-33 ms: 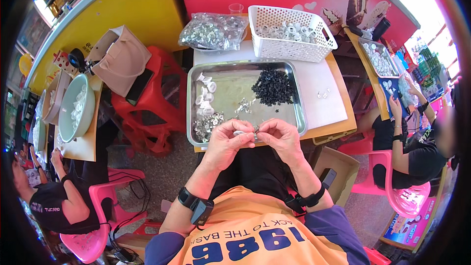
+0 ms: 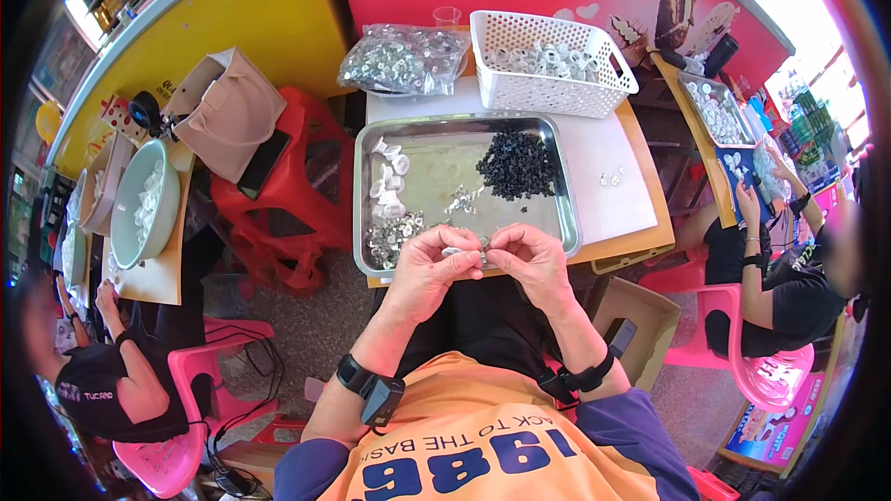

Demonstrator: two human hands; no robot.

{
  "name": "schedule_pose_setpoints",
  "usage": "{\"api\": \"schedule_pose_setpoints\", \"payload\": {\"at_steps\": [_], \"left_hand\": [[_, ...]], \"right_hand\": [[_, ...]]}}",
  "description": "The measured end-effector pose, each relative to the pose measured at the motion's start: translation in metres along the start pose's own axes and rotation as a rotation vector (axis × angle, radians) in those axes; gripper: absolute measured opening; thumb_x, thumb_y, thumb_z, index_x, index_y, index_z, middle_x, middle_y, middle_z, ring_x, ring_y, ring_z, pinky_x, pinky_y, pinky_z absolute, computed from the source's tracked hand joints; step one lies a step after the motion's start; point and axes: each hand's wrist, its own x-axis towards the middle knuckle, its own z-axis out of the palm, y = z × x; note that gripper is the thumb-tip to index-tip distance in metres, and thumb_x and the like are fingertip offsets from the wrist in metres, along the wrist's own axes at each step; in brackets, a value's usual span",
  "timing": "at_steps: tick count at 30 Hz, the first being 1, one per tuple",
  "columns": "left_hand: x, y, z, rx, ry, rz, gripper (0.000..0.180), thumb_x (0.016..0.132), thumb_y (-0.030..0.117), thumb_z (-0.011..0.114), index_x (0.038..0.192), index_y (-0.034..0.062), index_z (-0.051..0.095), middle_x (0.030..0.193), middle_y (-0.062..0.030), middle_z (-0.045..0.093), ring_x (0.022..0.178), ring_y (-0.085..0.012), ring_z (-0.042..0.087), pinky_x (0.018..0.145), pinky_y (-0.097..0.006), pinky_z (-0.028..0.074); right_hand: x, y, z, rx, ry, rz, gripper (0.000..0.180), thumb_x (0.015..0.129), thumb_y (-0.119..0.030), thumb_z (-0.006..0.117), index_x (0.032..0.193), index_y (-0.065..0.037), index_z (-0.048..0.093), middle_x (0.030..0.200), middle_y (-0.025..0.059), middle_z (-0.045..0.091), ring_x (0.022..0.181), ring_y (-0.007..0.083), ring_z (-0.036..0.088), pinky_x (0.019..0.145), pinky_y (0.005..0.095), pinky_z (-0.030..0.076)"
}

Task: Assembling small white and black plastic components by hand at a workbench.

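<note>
Over the near edge of the metal tray (image 2: 422, 122), my two hands meet. Thumb and fingers of my left hand (image 2: 429, 264) pinch a small white plastic part (image 2: 451, 251). Beside it, my right hand (image 2: 531, 258) is closed in a pinch at the same spot; what its fingertips hold is too small and covered to name. In the tray lie white round caps (image 2: 390, 172) along the left side and small metallic pieces (image 2: 394, 237) at the near left. A few loose bits (image 2: 462, 198) sit mid-tray, and a heap of small black parts (image 2: 518, 164) fills the right.
Behind the tray stand a clear bag of metallic pieces (image 2: 404, 60) and a white perforated basket (image 2: 557, 83) of white parts. A red stool (image 2: 278, 190) is at the left. People sit at tables on both sides; an open cardboard box (image 2: 650, 315) is low at my right.
</note>
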Motion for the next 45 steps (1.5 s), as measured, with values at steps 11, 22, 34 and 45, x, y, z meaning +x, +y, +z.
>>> {"api": "schedule_pose_setpoints", "payload": {"at_steps": [11,22,34,45], "left_hand": [[-0.002,-0.001,0.001,0.140,0.016,0.066,0.004,0.084,0.001,0.065,0.087,0.0007,0.063,0.093,-0.0067,0.060,0.077,-0.0137,0.063,0.069,-0.027,0.056],[0.007,0.004,-0.007,0.319,0.121,-0.070,0.010,0.084,0.008,0.067,0.091,0.0026,0.062,0.080,-0.0035,0.064,0.066,-0.0089,0.061,0.060,-0.021,0.051],[0.002,0.007,-0.008,0.011,0.058,-0.219,0.007,0.084,0.005,0.067,0.089,0.0019,0.063,0.079,-0.0045,0.064,0.065,-0.0105,0.062,0.061,-0.022,0.053],[0.000,0.000,-0.005,0.140,0.169,-0.082,0.010,0.083,0.005,0.067,0.091,0.0022,0.062,0.080,-0.0069,0.065,0.068,-0.0112,0.064,0.059,-0.021,0.054]], "right_hand": [[0.001,0.005,0.002,0.283,0.069,0.096,0.013,0.084,0.000,0.065,0.096,-0.001,0.059,0.089,0.0036,0.063,0.081,0.0092,0.060,0.074,0.0223,0.051],[0.007,-0.012,-0.002,-0.887,-0.198,-0.396,0.017,0.076,0.003,0.068,0.090,-0.004,0.060,0.085,0.0107,0.062,0.075,0.0251,0.062,0.065,0.0311,0.049],[-0.004,-0.001,-0.003,-0.117,0.047,0.127,0.016,0.083,0.000,0.067,0.097,-0.001,0.060,0.088,0.0055,0.064,0.079,0.0112,0.062,0.071,0.0241,0.052],[-0.006,0.010,-0.001,0.325,0.018,0.367,0.012,0.085,-0.005,0.065,0.095,0.001,0.062,0.088,0.0073,0.066,0.078,0.0130,0.063,0.071,0.0242,0.052]]}}
